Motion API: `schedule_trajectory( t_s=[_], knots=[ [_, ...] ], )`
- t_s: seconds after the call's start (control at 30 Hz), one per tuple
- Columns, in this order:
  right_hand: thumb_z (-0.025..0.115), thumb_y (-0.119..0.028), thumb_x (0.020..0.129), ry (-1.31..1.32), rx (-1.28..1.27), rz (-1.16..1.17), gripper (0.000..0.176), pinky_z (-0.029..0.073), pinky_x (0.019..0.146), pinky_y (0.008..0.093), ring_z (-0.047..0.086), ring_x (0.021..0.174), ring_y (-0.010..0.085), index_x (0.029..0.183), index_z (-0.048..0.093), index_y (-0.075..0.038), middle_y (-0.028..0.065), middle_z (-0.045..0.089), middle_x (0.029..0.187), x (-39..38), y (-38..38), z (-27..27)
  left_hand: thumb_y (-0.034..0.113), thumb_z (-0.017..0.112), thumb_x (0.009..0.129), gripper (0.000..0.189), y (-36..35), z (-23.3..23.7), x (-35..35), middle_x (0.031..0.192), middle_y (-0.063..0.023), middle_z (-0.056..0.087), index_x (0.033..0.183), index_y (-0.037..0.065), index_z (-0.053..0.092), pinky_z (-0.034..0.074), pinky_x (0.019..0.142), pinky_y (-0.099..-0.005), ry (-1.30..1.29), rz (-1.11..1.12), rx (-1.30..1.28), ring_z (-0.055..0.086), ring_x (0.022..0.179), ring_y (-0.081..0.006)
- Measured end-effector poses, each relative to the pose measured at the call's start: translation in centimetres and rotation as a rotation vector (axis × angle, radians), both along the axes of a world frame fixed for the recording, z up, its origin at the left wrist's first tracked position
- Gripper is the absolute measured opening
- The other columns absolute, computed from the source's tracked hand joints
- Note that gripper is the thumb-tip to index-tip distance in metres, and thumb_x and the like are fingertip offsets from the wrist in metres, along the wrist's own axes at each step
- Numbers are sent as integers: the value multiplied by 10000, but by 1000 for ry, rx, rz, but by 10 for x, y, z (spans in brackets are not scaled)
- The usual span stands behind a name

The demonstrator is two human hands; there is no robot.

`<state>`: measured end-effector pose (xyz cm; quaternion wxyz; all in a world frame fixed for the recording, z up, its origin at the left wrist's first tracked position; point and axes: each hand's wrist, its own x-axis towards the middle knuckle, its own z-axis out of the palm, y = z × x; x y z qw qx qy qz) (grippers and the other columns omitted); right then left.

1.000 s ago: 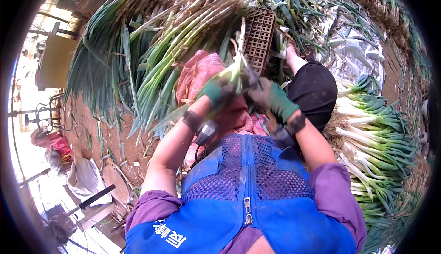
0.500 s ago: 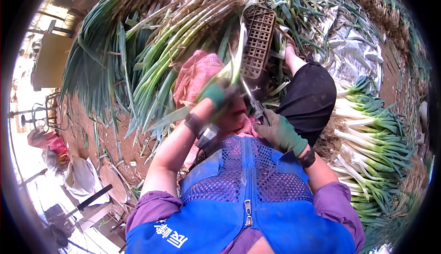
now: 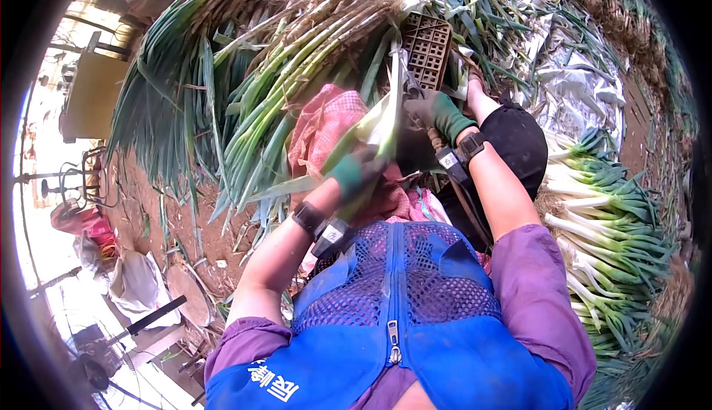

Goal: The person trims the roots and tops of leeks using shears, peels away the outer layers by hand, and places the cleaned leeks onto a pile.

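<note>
My left hand (image 3: 354,172), in a green glove, is shut around the lower part of a long leek (image 3: 389,117) that points up and away from me. My right hand (image 3: 437,111), also gloved in green, is raised to the leek's upper stalk with its fingers curled against it, just below a dark plastic crate (image 3: 429,46). I cannot make out whether the right hand also holds a tool. A pink checked cloth (image 3: 326,117) lies over my lap under the hands.
A big heap of untrimmed leeks (image 3: 282,76) lies ahead and to the left. Cleaned white-stemmed leeks (image 3: 608,210) are stacked at the right, beyond my black-trousered knee (image 3: 519,143). Crumpled plastic sheeting (image 3: 578,83) is at the far right, and a pale sack (image 3: 137,284) lies on the bare soil at the left.
My right hand, low near my chest half a second ago, has risen to the leek's upper stalk by the crate. The left hand keeps its hold and has shifted slightly lower.
</note>
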<state>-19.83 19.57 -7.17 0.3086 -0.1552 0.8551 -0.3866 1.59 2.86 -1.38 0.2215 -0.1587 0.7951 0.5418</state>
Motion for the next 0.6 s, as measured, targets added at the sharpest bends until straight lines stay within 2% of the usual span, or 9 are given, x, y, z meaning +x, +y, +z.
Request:
schedule_trajectory(
  t_s=[0.13, 0.23, 0.3, 0.37, 0.47, 0.53, 0.6],
  knots=[
    [673, -317, 783, -11, -17, -21, 446, 538, 754, 353, 694, 833, 233, 1115, 691, -20, 135, 728, 922, -3, 6, -6, 330, 543, 1007, 386, -5, 3, 5, 946, -68, 664, 1199, 9, 636, 539, 717, -308, -74, -43, -8, 638, 862, -143],
    [667, -316, 768, 195, 69, 208, 462, 540, 769, 360, 696, 837, 258, 1129, 691, -28, 151, 728, 921, 4, 2, -15, 346, 523, 1029, 347, -13, -22, 22, 953, -53, 651, 1159, 37, 612, 551, 749, -311, -15, -66, 354, 642, 871, -140],
    [665, -323, 755, 79, 48, 70, 478, 541, 775, 362, 699, 842, 269, 1134, 690, -33, 163, 729, 923, 17, 7, 11, 359, 514, 1040, 331, -21, -31, 32, 959, -45, 643, 1136, 53, 596, 555, 764, -314, -8, -105, 458, 643, 876, -137],
    [676, -351, 733, 47, 38, -19, 522, 543, 778, 364, 701, 839, 272, 1141, 683, -26, 178, 729, 921, 25, 5, 25, 288, 509, 1020, 259, -21, -20, 32, 945, -60, 629, 1067, 47, 590, 552, 774, -321, 40, -166, 394, 637, 861, -163],
    [692, -512, 790, -52, 83, -17, 662, 504, 967, 384, 677, 1088, 358, 1266, 653, -53, 244, 700, 1145, 31, 8, 57, 113, 508, 957, 114, -16, -5, 28, 898, -111, 587, 958, 30, 586, 540, 784, -341, 37, -157, 385, 620, 830, -243],
    [687, -503, 791, -26, 43, -18, 645, 516, 938, 387, 686, 1060, 351, 1239, 662, -39, 249, 704, 1121, 28, 11, 39, 62, 502, 947, 89, -13, 1, 27, 877, -123, 567, 922, 27, 581, 529, 788, -342, 20, -155, 372, 606, 817, -262],
    [682, -486, 790, -80, -21, -30, 624, 528, 899, 393, 696, 1013, 347, 1207, 668, -22, 252, 710, 1080, 23, 13, 21, 74, 489, 966, 114, -14, 5, 25, 872, -115, 562, 910, 29, 578, 523, 789, -337, 184, -272, 220, 598, 811, -251]
  ],
)
